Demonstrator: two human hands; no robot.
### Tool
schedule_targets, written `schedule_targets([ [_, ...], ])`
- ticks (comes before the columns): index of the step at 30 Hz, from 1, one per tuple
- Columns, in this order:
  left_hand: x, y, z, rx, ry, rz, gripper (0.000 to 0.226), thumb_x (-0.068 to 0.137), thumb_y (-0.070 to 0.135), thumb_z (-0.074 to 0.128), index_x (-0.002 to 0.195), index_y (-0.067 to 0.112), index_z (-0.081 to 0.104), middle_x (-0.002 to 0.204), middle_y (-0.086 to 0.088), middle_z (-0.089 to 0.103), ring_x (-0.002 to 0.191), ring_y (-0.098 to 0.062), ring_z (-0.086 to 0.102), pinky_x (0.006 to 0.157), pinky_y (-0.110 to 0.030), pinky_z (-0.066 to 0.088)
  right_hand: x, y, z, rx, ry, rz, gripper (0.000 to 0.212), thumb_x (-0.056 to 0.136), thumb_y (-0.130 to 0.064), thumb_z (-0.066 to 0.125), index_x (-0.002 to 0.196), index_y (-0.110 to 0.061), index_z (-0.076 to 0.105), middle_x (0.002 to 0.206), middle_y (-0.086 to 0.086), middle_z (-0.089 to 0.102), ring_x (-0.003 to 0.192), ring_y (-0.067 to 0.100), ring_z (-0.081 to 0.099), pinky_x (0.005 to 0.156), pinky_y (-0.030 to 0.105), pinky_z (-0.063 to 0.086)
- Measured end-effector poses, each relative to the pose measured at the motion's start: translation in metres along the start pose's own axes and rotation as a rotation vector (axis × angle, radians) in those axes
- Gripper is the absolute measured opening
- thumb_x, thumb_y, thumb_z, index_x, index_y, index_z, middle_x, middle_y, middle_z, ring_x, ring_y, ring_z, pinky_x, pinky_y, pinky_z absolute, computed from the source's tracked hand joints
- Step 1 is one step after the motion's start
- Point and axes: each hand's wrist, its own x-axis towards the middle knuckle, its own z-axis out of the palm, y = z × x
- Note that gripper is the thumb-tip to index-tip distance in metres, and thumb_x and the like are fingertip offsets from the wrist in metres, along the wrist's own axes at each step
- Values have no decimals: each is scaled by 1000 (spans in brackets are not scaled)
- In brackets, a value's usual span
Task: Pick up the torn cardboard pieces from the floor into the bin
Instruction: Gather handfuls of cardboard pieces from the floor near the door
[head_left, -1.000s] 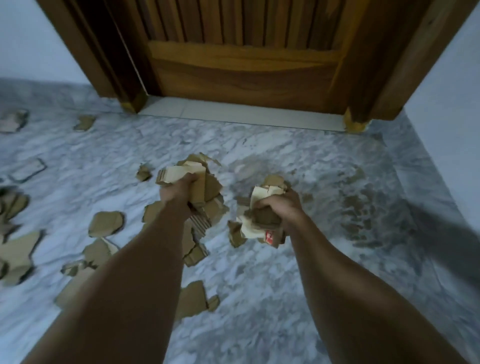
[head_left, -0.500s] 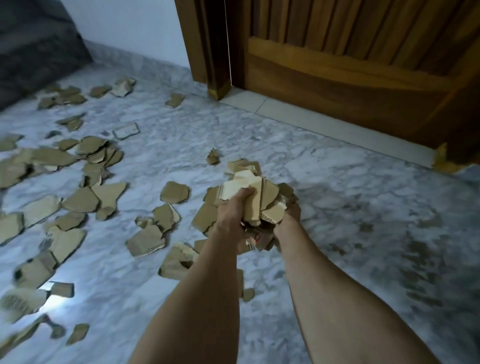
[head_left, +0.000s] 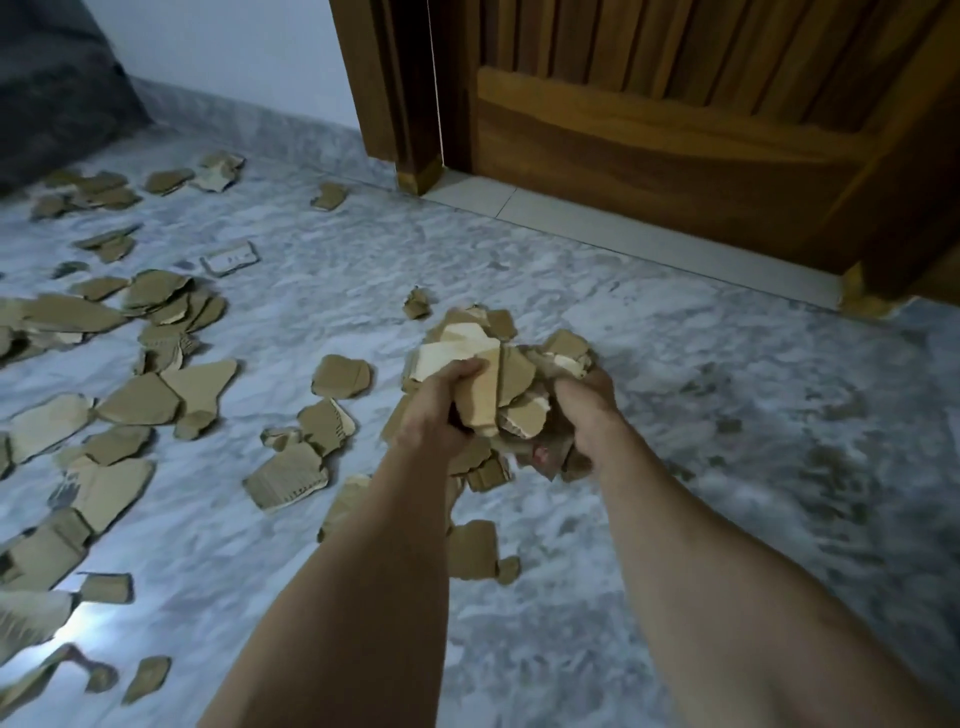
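Head view: your two hands meet on one bundle of torn brown cardboard pieces (head_left: 498, 374). Your left hand (head_left: 434, 410) curls its fingers round it; your right hand (head_left: 587, 410) grips its other side. Dozens more scraps (head_left: 140, 397) litter the grey marble floor (head_left: 727, 395) to your left.

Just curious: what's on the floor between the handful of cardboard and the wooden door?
Head view: mostly bare marble floor between the cardboard bundle and the door; then a pale threshold strip.
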Motion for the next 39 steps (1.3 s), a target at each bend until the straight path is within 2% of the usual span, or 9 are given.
schedule_targets([
  [6,-17,-2,-78,123,110,-22,26,89,24,66,104,3,67,81,-13,75,66,-28,72,57,-32,57,21,-3,-50,-248,-34,63,66,41,-3,95,102,-7,72,98,10,77,91,29,73,88,49,59],
  [9,-26,-14,-106,331,263,-49,74,56,23,94,120,2,64,106,-20,74,95,-38,72,80,-52,60,48,34,-43,-492,-132,157,120,8,-15,98,121,-8,61,119,15,70,108,34,68,92,51,57],
  [11,-33,-18,-115,438,315,4,60,63,10,90,118,4,65,109,-20,72,100,-40,69,85,-57,59,22,38,-28,-582,-155,196,137,32,-9,100,150,-7,31,146,19,48,131,36,51,105,46,49],
  [14,-44,-25,-124,583,327,-11,52,63,11,91,110,11,70,106,-14,73,98,-35,69,85,-53,60,3,45,-15,-754,-60,188,129,63,-9,91,157,-6,3,155,21,33,140,37,38,108,40,44],
  [20,71,-69,-213,935,524,-35,101,11,66,90,105,45,61,120,-6,65,109,-32,61,85,-50,58,1,54,-10,-878,63,149,107,63,-22,91,147,-8,26,149,19,32,135,39,39,101,43,45],
  [27,-29,-45,-109,1241,687,-198,91,62,51,82,135,18,38,135,-20,37,130,-39,36,104,-42,39,-6,58,-19,-543,33,157,88,50,-5,91,126,-5,48,111,7,61,107,32,61,89,42,56],
  [33,-22,-40,-145,1093,583,-148,139,28,56,88,146,13,29,128,-16,54,118,-36,55,96,-49,54,11,18,-29,-224,-75,133,44,59,1,88,100,1,73,88,17,76,79,30,74,73,41,62],
  [36,-21,-34,-159,944,415,-60,86,28,40,91,108,14,72,106,-10,73,95,-29,71,79,-48,63,1,0,0,-335,-285,145,41,65,-1,87,104,1,73,94,20,77,88,33,75,87,49,60],
  [39,-34,-27,-160,903,325,-55,63,45,27,93,104,14,74,103,-11,75,94,-32,71,80,-51,62,-10,3,43,-519,-435,196,56,61,-2,89,113,3,68,97,21,76,92,35,75,91,52,58],
])
